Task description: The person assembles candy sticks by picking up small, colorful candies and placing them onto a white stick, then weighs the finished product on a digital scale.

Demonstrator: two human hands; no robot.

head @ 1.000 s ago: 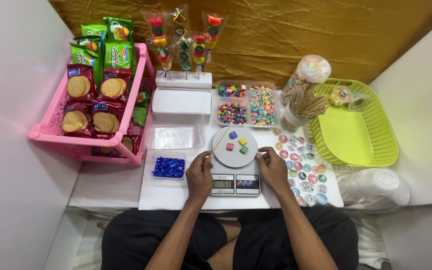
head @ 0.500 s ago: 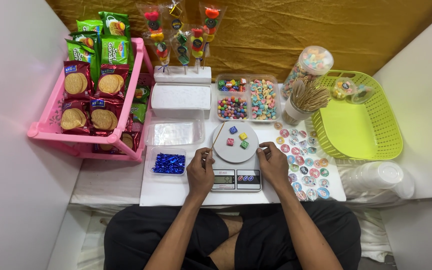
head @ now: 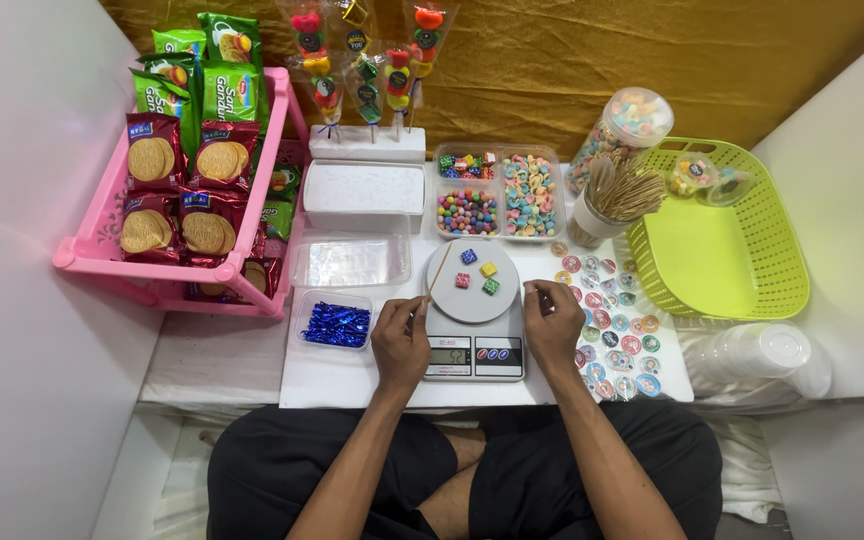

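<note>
A white digital kitchen scale (head: 472,352) stands at the front of the white table. On its round plate (head: 444,296) lie several small candy cubes (head: 479,275) in blue, yellow, red and green. My left hand (head: 400,345) rests just left of the scale and pinches a thin wooden skewer (head: 438,272), which slants up over the plate's left edge. On the scale's right side my right hand (head: 553,327) has its fingers curled together by the plate's rim. Whether it holds anything small is unclear.
A clear tub of blue wrapped candies (head: 337,323) sits by my left hand, round stickers (head: 612,330) by my right. Behind the scale are candy trays (head: 497,192), a skewer cup (head: 607,205), a candy jar (head: 624,125) and finished candy skewers (head: 367,60). A pink snack rack (head: 192,200) stands left, a green basket (head: 722,235) right.
Both hands stay beside the scale. The skewer in my left hand now shows slanting over the plate's left edge. The right hand has barely shifted.
</note>
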